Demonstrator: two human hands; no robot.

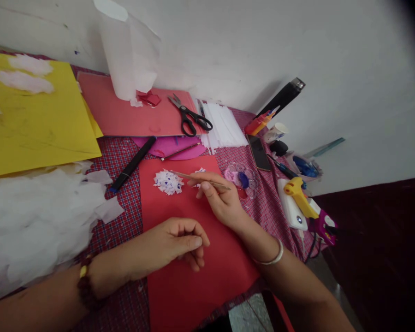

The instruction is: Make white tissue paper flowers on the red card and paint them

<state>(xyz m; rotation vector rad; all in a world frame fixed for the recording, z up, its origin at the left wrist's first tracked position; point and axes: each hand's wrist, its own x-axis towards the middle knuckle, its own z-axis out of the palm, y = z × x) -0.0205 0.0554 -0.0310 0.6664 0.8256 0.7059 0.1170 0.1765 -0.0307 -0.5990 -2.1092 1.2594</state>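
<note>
While left hand [173,244] rests curled, empty, mid-frame on red sheet [193,286], right hand [217,198] pinches stick [200,179] over part-painted white cutout [168,182].

Red sheet [193,276]; checked cloth [124,226]; yellow paper [34,124].

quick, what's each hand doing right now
Left hand: loosely curled, holding nothing, resting on the red paper sheet.
Right hand: closed on a thin wooden stick, its tip near the white paper flower.
</note>
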